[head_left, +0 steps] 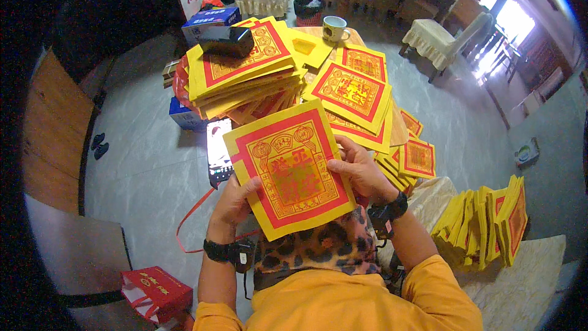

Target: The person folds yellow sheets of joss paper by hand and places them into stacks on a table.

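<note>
A room with a grey tiled floor (147, 122) surrounds a wooden surface (399, 130), mostly hidden under printed yellow paper. A tall pile (251, 89) stands at its left, with a dark case (228, 41) on top; looser sheets (350, 99) overlap at its right, below a mug (335, 29). Smaller papers (419, 158) lie by the right edge, and another upright stack (481, 224) stands well apart at the lower right.

The yellow sheet (291, 168), framed in red, is up in front of the body, directly between the two hands, printed face toward the wearer. It is nearly square; its slightly longer axis runs away from the body, the top leaning left. Neither hand has to reach for it: the left hand (233, 201) grips its left edge low down, the right hand (364, 173) its right edge a little higher. Both thumbs press on the face, with the other fingers closed behind, mostly hidden. Whether one layer or several is held, I cannot tell.

Beyond the sheet's top edge is the tall pile; the right hand is nearer the looser sheets, the left hand nearer a lit phone (218, 147).
</note>
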Available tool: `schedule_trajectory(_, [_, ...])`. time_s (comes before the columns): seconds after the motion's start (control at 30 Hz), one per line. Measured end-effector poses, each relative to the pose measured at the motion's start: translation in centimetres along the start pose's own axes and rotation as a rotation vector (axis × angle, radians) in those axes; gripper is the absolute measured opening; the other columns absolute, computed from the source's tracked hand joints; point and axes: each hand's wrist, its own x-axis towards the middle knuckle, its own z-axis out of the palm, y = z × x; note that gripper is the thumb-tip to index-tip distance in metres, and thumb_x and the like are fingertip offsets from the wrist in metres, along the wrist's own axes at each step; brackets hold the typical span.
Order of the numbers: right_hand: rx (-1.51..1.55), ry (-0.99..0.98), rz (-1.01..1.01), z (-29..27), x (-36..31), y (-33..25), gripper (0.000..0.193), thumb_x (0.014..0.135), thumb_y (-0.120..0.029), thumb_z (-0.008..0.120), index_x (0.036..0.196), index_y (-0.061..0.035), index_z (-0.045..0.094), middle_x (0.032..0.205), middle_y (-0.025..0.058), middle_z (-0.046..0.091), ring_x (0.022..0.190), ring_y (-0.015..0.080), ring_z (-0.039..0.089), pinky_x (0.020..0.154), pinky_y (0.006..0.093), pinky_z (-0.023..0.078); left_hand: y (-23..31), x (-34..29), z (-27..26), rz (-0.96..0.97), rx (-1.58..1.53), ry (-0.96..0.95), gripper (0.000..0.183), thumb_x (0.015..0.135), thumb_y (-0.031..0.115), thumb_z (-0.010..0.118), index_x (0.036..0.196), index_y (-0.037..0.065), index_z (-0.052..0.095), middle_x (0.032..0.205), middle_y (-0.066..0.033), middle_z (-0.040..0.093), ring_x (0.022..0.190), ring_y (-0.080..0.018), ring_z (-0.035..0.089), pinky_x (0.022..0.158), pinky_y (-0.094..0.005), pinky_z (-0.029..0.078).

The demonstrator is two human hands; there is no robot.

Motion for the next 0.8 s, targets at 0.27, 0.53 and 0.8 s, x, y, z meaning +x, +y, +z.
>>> schedule_trajectory(0.27, [-0.040,0.020,0.003,1.4,-0.6,-1.3,0.052,0.095,-0.019,0.060,0.139,0.0003,0.040,0.130,0.0114,0.057,0.114,0.0172,0.058,0.096,0.0312,0.049,-0.4,-1.2,-0.3,-0.035,0.004,0.025,0.047,0.090,0.015,0.067,0.130,0.002,0.047,0.124,-0.0095,0.060,0.110,-0.0208,0.061,0.093,-0.0364,0.053])
schedule_trajectory(0.53, [0.223,-0.017,0.035,2.1,-1.2,-0.8,0.049,0.096,-0.019,0.058,0.139,-0.0023,0.042,0.132,0.0094,0.055,0.116,0.0178,0.057,0.098,0.0332,0.048,-1.6,-1.2,-0.9,-0.023,-0.091,-0.078,0.055,0.089,0.020,0.069,0.134,0.003,0.043,0.127,-0.0099,0.058,0.111,-0.0212,0.060,0.094,-0.0370,0.052])
schedule_trajectory(0.8, [0.021,0.074,-0.036,-1.9,0.8,-0.6,0.043,0.093,-0.018,0.062,0.131,-0.0025,0.051,0.124,0.0059,0.062,0.112,0.0191,0.059,0.098,0.0353,0.046,3.4,0.7,2.8,0.123,0.154,-0.063,0.049,0.088,0.008,0.067,0.133,0.004,0.048,0.128,-0.0060,0.058,0.112,-0.0178,0.057,0.095,-0.0334,0.048])
